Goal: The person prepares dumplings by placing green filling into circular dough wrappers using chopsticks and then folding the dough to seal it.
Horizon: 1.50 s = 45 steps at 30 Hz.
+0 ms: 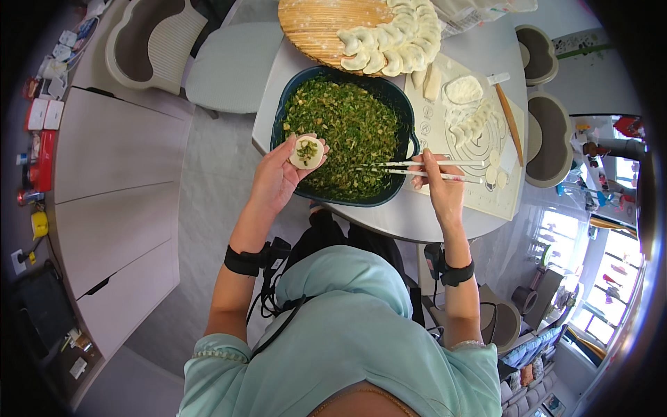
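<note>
My left hand (281, 174) holds a round dough wrapper (307, 152) with a little green filling on it, above the left edge of a dark blue basin (341, 202). Chopped green filling (344, 125) fills much of the basin. In my right hand (440, 182) is a pair of white chopsticks (453, 163), their tips in the filling at the basin's right side. Folded dumplings (396, 41) lie in overlapping rows on a round woven bamboo tray (318, 31) beyond the basin.
A pastry mat (490, 203) on the right of the table (365, 216) bears a flour container (464, 90), dough pieces (432, 82), overlapping wrappers (471, 125) and a wooden rolling pin (509, 125). Chairs (234, 68) stand left and right. A plastic bag (469, 15) lies at the far edge.
</note>
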### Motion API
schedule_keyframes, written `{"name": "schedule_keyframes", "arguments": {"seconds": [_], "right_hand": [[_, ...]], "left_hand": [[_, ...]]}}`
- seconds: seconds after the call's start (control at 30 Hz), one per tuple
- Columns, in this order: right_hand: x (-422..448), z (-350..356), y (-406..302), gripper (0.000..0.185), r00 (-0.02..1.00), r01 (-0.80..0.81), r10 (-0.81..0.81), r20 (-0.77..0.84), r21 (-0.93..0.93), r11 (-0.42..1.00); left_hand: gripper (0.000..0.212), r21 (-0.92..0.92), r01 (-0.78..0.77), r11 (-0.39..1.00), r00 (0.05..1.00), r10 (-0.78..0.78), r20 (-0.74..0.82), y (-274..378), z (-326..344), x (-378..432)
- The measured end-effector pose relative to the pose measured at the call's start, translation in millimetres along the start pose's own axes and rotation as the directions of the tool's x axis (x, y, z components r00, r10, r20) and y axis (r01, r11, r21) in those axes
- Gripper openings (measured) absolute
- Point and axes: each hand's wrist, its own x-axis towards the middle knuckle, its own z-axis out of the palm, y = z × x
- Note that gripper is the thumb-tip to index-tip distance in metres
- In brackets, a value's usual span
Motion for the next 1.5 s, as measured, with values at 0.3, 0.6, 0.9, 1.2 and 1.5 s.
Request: {"name": "schedule_keyframes", "arguments": {"seconds": [0.3, 0.6, 0.9, 1.2, 1.5], "right_hand": [[8, 5, 25, 0.027, 0.973, -0.228, 0.222, 0.055, 0.134, 0.964], [16, 6, 33, 0.027, 0.932, -0.362, 0.342, 0.120, 0.256, 0.897], [12, -9, 12, 0.028, 0.921, -0.385, 0.377, 0.097, 0.386, 0.839], [8, -7, -9, 0.030, 0.962, -0.267, 0.264, 0.073, 0.457, 0.848], [4, -5, -18, 0.032, 0.972, -0.229, 0.232, 0.048, 0.444, 0.866]], "left_hand": [[0.039, 0.024, 0.040, 0.999, 0.999, -0.040, 0.008, -1, 1, -1], [0.041, 0.079, 0.015, 0.997, 1.000, -0.017, 0.018, 1, -4, 0], [0.040, 0.092, -0.002, 0.996, 1.000, -0.001, 0.026, -5, -6, 4], [0.046, 0.005, 0.176, 0.984, 0.972, -0.174, 0.160, -20, 27, 2], [0.045, -0.020, 0.173, 0.985, 0.978, -0.169, 0.120, -21, 28, -1]]}}
